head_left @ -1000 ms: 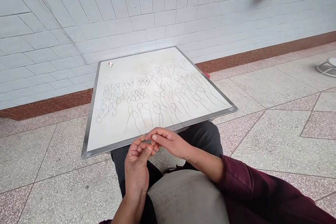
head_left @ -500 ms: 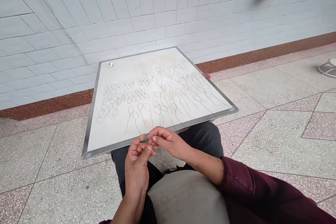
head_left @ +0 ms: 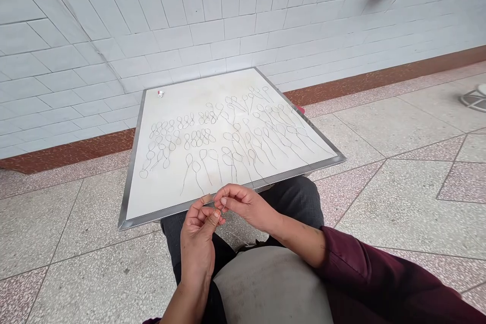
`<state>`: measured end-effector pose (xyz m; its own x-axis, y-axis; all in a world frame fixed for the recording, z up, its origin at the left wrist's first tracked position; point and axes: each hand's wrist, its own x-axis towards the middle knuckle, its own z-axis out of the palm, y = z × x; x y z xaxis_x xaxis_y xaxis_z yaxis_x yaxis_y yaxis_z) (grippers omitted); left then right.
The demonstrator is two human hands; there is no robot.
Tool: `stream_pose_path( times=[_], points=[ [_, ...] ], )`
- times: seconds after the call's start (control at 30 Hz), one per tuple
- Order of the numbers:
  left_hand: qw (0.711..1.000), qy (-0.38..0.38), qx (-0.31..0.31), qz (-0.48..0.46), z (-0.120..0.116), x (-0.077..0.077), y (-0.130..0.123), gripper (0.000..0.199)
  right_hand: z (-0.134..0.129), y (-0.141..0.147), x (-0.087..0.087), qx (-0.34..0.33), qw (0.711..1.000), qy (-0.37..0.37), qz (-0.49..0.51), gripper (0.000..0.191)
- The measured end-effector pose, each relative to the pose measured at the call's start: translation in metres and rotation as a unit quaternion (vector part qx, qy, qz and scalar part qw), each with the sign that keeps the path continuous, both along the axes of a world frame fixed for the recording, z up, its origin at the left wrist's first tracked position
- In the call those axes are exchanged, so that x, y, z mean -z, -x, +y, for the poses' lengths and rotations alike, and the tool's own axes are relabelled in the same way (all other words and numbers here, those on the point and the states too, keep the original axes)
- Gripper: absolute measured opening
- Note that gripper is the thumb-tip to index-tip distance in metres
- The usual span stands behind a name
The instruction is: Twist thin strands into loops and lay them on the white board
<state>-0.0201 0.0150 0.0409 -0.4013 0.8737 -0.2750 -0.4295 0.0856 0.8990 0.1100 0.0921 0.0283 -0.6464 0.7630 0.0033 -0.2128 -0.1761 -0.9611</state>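
Note:
My left hand pinches a thin wire between thumb and fingers, just off the near edge of a white board. Close on its right, my right hand has thumb and forefinger pressed together on the same wire. A tan wrap shows on a left fingertip. Several thin wires with looped ends lie on the board; those on the right have long tails, while many at the left are looped more compactly. The wire's exact shape between my fingertips is too small to tell.
A small white and red object sits at the board's far left corner. Behind stands a white tiled wall. My knees are under the near edge, and a round stool is at the far right.
My right hand has shifted very slightly, and a bit more of the wire shows between the fingertips. The looped wires on the board have not moved.

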Motion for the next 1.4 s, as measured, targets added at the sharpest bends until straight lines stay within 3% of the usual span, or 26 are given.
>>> stream_pose_path(
  times=[0.67,0.93,1.4],
  points=[
    [1.0,-0.009,-0.004,0.025,0.0,0.009,0.002,0.04,0.001,0.0,-0.001,-0.015,0.998,-0.006,-0.063,0.027],
    [0.999,-0.013,0.011,0.046,-0.002,0.013,-0.004,0.038,0.004,-0.001,-0.007,0.016,0.995,-0.022,-0.095,0.029],
    [0.999,-0.007,0.017,0.039,-0.005,0.017,-0.003,0.04,0.003,0.001,-0.003,0.019,0.997,0.075,0.0,0.029]
  ],
)
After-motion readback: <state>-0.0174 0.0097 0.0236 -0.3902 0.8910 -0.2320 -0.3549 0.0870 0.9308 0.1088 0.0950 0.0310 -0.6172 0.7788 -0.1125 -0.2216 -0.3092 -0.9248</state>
